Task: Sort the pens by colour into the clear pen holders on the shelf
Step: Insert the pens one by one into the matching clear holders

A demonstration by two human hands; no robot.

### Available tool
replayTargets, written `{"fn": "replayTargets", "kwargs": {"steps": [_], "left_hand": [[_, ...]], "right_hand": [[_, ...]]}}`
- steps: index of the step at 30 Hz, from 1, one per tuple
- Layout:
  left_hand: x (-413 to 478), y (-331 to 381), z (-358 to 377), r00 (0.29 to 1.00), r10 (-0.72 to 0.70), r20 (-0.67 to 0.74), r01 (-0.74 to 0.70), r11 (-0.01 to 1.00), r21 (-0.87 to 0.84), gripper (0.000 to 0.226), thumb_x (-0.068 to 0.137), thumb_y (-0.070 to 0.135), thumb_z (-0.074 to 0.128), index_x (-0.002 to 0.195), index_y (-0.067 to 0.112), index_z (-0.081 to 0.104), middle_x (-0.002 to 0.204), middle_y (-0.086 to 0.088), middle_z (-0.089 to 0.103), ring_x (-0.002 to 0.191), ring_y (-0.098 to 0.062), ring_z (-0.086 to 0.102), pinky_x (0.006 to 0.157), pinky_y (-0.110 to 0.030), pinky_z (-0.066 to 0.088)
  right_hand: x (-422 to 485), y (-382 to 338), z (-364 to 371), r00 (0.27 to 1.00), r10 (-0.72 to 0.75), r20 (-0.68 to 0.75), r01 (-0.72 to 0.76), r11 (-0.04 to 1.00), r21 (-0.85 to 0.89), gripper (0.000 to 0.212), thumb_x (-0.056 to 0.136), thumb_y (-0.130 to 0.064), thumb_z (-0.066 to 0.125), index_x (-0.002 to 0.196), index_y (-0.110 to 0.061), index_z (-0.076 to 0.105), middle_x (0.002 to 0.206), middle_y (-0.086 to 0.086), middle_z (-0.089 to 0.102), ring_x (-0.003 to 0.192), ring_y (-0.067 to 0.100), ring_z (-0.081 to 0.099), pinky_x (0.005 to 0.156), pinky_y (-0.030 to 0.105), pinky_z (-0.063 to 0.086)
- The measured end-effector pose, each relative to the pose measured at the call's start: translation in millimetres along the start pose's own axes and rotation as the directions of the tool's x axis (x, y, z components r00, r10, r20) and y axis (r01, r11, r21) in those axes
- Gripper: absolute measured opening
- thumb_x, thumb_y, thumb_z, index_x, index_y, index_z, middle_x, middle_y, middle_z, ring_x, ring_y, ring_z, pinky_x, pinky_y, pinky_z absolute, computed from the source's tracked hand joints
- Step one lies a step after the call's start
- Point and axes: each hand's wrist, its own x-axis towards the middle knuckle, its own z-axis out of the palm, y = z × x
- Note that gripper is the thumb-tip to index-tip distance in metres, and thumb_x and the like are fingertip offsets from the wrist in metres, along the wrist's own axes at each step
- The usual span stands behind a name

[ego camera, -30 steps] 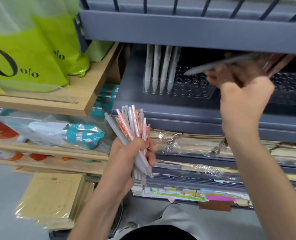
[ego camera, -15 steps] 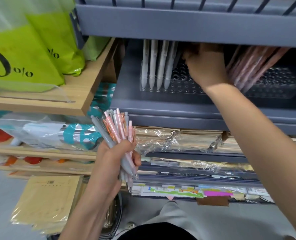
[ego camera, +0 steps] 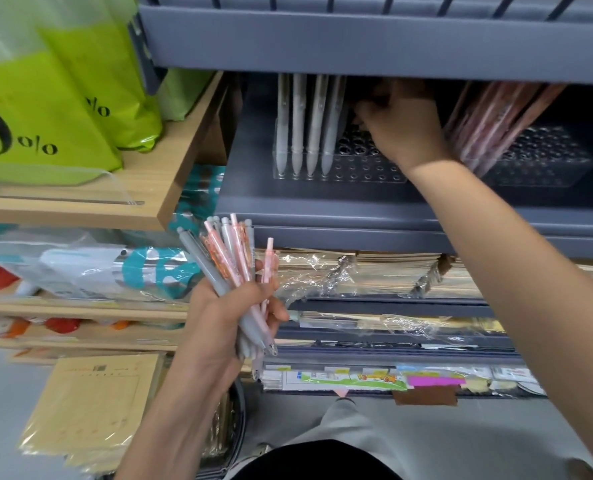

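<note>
- Head view: four grey pens (ego camera: 305, 133) stand in the left clear holder (ego camera: 357, 169) on the shelf (ego camera: 323, 209); pink pens (ego camera: 489, 119), too blurred to count, lean in the right clear holder (ego camera: 548, 161).
- The left hand (ego camera: 225, 323) grips a grey-and-pink pen bunch (ego camera: 232, 258) below the shelf.
- The right hand (ego camera: 402, 129) has its fingers curled over the left clear holder; I cannot tell whether it holds anything.

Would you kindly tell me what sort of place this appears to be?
Most likely a stationery shop: clear pen holders stand on a grey shelf, cellophane-wrapped paper goods are stacked below, and the left hand grips a bunch of pens.
</note>
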Motion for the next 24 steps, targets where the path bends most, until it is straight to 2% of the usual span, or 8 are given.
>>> {"fn": "replayTargets", "kwargs": {"steps": [3,5,7,10,13,15,20,24], "left_hand": [[0,1,1,1.000,-0.002,-0.009,0.002,1.000,0.001,0.045,0.064,0.001,0.068,0.102,-0.017,0.052,0.057,-0.012,0.062,0.047,-0.024,0.062,0.039,-0.025,0.047],[1,1,2,1.000,0.006,-0.007,-0.006,1.000,0.014,0.045,0.065,0.001,0.066,0.102,-0.020,0.052,0.057,-0.017,0.062,0.046,-0.025,0.061,0.040,-0.025,0.046],[1,1,4,1.000,0.000,0.015,-0.001,1.000,0.021,0.041,0.067,0.000,0.064,0.102,-0.018,0.053,0.060,-0.019,0.063,0.045,-0.026,0.060,0.040,-0.026,0.047],[1,-3,11,0.999,-0.015,0.046,0.013,0.999,0.042,0.032,0.067,0.000,0.064,0.095,-0.012,0.056,0.063,-0.020,0.065,0.044,-0.025,0.060,0.039,-0.027,0.047],[1,-8,20,0.997,-0.020,0.074,0.016,0.998,0.064,0.035,0.068,0.002,0.066,0.099,-0.011,0.056,0.067,-0.020,0.067,0.048,-0.027,0.063,0.041,-0.027,0.048],[2,-12,26,0.996,-0.017,0.086,0.011,0.997,0.078,0.038,0.069,0.001,0.066,0.104,-0.011,0.056,0.070,-0.018,0.069,0.053,-0.029,0.067,0.042,-0.028,0.050],[0,-22,44,0.993,-0.013,0.120,0.003,0.996,0.087,0.021,0.070,0.000,0.063,0.089,0.004,0.069,0.075,-0.018,0.070,0.060,-0.036,0.070,0.046,-0.032,0.054],[-2,-29,64,0.986,-0.030,0.164,0.019,0.997,0.072,0.017,0.072,0.002,0.058,0.079,0.007,0.073,0.079,-0.020,0.072,0.058,-0.038,0.070,0.051,-0.036,0.057]], "right_hand": [[-16,-1,-7,0.994,0.041,-0.101,-0.027,0.990,0.141,0.023,0.090,-0.022,0.054,0.099,-0.006,0.068,0.094,0.013,0.072,0.088,0.026,0.068,0.086,0.044,0.053],[-45,-7,-12,0.991,0.090,-0.100,-0.045,0.922,0.385,0.016,0.089,-0.013,0.054,0.092,-0.021,0.068,0.080,0.003,0.071,0.066,0.015,0.065,0.065,0.039,0.056],[-82,-12,-16,0.997,0.047,0.058,-0.067,0.894,0.443,0.018,0.087,-0.013,0.060,0.079,-0.026,0.069,0.066,-0.003,0.068,0.049,0.005,0.054,0.047,0.026,0.046],[-126,-16,-18,0.921,-0.069,0.383,-0.097,0.912,0.398,0.010,0.087,-0.023,0.071,0.078,-0.020,0.076,0.067,-0.003,0.070,0.051,-0.003,0.053,0.050,0.010,0.040],[-144,-14,-20,0.831,-0.105,0.546,-0.186,0.873,0.451,0.010,0.083,-0.027,0.075,0.084,-0.017,0.077,0.075,0.006,0.071,0.065,0.005,0.054,0.059,0.026,0.045],[-147,-10,-22,0.816,-0.098,0.569,-0.219,0.859,0.462,0.014,0.081,-0.028,0.077,0.085,-0.015,0.077,0.080,0.015,0.069,0.065,0.010,0.051,0.063,0.030,0.044],[-150,7,-33,0.830,-0.069,0.554,-0.262,0.828,0.496,0.012,0.080,-0.025,0.078,0.080,-0.013,0.077,0.076,0.011,0.071,0.065,0.009,0.052,0.064,0.029,0.045],[-150,24,-52,0.874,-0.028,0.486,-0.286,0.778,0.559,0.008,0.084,-0.017,0.075,0.078,-0.011,0.074,0.059,-0.007,0.064,0.049,-0.001,0.050,0.048,0.012,0.040]]}}
